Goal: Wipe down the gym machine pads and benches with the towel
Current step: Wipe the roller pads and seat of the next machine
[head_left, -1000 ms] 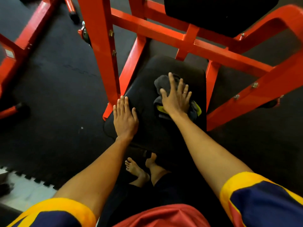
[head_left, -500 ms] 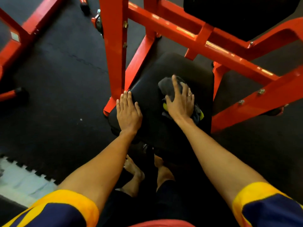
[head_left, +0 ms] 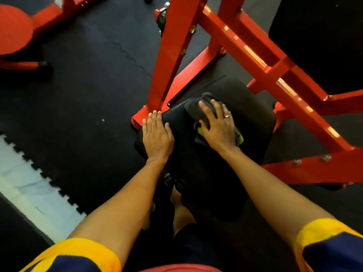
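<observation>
Towel [head_left: 194,108] under right hand [head_left: 218,128], left hand [head_left: 157,136] at pad [head_left: 252,119] edge.

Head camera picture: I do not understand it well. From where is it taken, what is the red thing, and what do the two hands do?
The camera sits on the person's head and looks down. The red frame belongs to a gym machine; the black seat pad is its cushion. The right hand presses a dark grey towel with yellow-green trim flat onto the pad. The left hand rests flat on the pad's left edge. Neither hand grips anything.
</observation>
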Available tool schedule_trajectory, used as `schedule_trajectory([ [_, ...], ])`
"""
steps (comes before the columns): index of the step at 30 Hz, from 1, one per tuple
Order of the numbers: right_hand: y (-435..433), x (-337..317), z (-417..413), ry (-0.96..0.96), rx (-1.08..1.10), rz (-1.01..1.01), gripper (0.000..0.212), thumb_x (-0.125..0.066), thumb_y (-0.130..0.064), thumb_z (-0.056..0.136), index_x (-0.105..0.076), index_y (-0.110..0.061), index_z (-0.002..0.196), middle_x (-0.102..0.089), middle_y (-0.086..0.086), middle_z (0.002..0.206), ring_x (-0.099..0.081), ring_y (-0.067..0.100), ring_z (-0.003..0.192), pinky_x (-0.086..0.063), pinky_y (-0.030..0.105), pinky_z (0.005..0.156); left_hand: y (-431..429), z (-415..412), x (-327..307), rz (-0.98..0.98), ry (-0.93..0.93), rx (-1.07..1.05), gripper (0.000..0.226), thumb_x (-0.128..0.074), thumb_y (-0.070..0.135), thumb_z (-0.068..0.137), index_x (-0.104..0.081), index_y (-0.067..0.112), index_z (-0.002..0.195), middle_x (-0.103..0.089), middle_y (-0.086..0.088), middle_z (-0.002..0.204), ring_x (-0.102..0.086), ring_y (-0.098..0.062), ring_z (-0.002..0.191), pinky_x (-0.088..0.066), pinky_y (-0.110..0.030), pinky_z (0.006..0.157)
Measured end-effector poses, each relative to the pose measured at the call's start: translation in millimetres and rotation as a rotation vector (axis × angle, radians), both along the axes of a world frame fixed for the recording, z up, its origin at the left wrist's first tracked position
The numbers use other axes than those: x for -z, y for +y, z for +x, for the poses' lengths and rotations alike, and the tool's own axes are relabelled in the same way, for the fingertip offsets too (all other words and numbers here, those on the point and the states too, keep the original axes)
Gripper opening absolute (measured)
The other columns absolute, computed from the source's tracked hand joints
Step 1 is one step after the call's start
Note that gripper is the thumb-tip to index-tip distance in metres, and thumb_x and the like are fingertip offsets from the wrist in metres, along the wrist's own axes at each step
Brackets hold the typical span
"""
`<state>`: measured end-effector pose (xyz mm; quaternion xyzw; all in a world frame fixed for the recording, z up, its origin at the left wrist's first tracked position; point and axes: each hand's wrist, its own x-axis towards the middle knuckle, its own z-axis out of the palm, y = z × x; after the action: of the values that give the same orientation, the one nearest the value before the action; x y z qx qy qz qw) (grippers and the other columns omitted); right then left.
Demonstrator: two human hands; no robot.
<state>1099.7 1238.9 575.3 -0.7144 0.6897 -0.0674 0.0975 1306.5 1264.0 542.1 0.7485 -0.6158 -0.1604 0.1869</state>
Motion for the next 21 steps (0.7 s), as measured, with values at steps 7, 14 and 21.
schedule_trajectory([
  [7, -37.1, -6.7, 92.1, -0.034, -0.005, 0.114, 0.058, -0.053, -0.054, 0.095, -0.044, -0.047, 0.152, -0.034, 0.004, 0.165, -0.025, 0.047, 0.151, -0.022, 0.058, 0.123, 11.6, 3.0, 10.6, -0.018, 0.001, -0.118, 0.052, -0.039, 0.030, 0.107, -0.041, 0.008, 0.153, -0.039, -0.013, 0.160, -0.027, -0.025, 0.153, -0.008, -0.041, 0.129],
  [14, -78.1, -16.8, 61.4, 0.080, -0.263, 0.144, 0.052, -0.046, -0.054, 0.085, -0.059, -0.042, 0.134, -0.050, 0.001, 0.146, -0.046, 0.040, 0.135, -0.041, 0.054, 0.109, 14.1, 0.9, 8.1, -0.003, 0.005, -0.219, 0.052, -0.036, 0.033, 0.105, -0.043, 0.008, 0.151, -0.044, -0.011, 0.157, -0.030, -0.024, 0.152, -0.010, -0.043, 0.128],
  [21, -97.2, -29.8, 105.8, 0.186, -0.180, 0.345, 0.042, -0.046, -0.053, 0.092, -0.067, -0.031, 0.121, -0.057, 0.007, 0.136, -0.050, 0.039, 0.127, -0.035, 0.049, 0.106, 14.8, -0.5, 11.5, -0.033, 0.003, -0.236, 0.051, -0.036, 0.031, 0.105, -0.046, 0.009, 0.149, -0.048, -0.010, 0.153, -0.034, -0.024, 0.149, -0.013, -0.044, 0.128],
])
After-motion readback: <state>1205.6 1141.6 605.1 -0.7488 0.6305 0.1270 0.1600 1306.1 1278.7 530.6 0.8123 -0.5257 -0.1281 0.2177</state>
